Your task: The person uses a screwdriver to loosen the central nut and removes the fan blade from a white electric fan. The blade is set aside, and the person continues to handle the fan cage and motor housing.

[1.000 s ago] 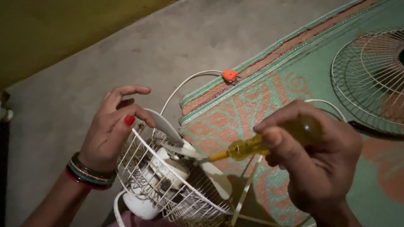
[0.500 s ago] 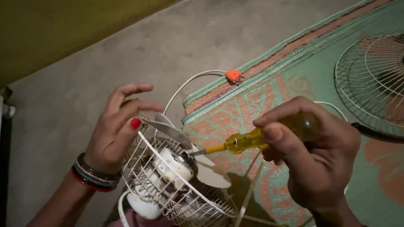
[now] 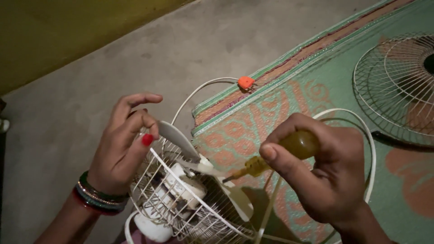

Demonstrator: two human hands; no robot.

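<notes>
A small white table fan with a wire rear guard lies low in the middle of the head view. My left hand pinches the tip of one white blade at the fan's upper left. My right hand grips a yellow-handled screwdriver. Its shaft points left, down to the white hub where the blades meet.
A green and orange patterned mat covers the floor on the right. A loose round wire fan guard lies on it at the far right. A white cord with an orange plug runs over the grey concrete floor.
My left hand has closed its fingers onto the blade tip. The screwdriver has dropped a little lower toward the hub, and the fan has shifted slightly.
</notes>
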